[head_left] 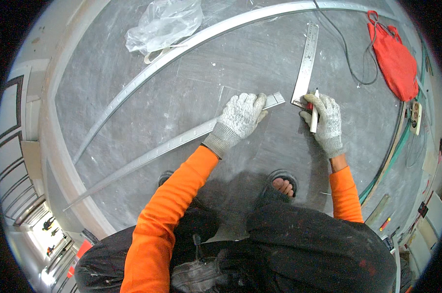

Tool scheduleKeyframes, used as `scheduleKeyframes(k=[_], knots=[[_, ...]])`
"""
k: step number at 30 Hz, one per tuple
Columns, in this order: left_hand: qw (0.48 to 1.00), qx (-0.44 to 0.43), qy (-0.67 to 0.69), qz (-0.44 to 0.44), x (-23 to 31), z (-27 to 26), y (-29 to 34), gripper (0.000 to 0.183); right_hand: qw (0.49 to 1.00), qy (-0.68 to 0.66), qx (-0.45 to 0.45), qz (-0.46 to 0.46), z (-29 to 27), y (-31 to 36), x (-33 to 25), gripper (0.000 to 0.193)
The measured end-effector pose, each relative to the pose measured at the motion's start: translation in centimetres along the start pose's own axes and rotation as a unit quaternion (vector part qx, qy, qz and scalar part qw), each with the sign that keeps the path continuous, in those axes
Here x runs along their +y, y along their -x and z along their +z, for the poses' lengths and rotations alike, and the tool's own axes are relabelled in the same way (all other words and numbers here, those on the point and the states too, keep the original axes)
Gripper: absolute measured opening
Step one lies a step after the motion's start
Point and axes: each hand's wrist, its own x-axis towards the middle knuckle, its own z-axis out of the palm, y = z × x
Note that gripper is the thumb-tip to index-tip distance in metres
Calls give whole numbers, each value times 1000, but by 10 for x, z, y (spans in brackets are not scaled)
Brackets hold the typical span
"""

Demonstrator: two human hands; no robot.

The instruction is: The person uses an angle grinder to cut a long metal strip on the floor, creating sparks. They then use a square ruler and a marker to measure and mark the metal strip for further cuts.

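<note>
My left hand [240, 117], in a grey-white knit glove, is closed round a thin metal profile strip [172, 145] close to its right end. The strip runs down to the far left along the grey floor, and dark lines cross its end past my fingers. My right hand [329, 119], gloved alike, grips the base of a steel try square [307, 63] whose ruled blade points away from me. A white marker [314, 121] with a dark tip upward is held in the same hand. A bit of red shows by those fingers. Strip and square do not touch.
A longer curved-looking metal profile [182, 52] lies beyond my hands, with a clear plastic bag [164, 24] at its far side. To the right are a dark cable [347, 49], a red cloth bag [395, 61] and a socket strip [415, 117]. My sandalled foot [283, 185] is close below.
</note>
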Motion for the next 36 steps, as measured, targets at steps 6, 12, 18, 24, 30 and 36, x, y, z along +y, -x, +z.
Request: scheduleKeyframes(k=[6, 12, 18, 24, 30, 36], knots=[[999, 26, -26, 30, -7, 15, 3, 56, 999, 22, -40, 3, -8, -12, 0, 43], [997, -22, -56, 45, -10, 13, -4, 57, 999, -4, -52, -16, -17, -15, 1, 38], [996, -80, -32, 2, -4, -6, -6, 48, 997, -67, -32, -6, -19, -13, -3, 39], [1000, 13, -23, 10, 3, -1, 6, 43, 992, -117, -3, -51, -36, -17, -21, 43], [994, 99, 18, -31, 12, 2, 13, 38, 978, -130, -68, -152, -34, -26, -34, 42], [986, 130, 99, -28, 4, -7, 8, 29, 961, -40, -145, -230, -22, -30, -22, 37]])
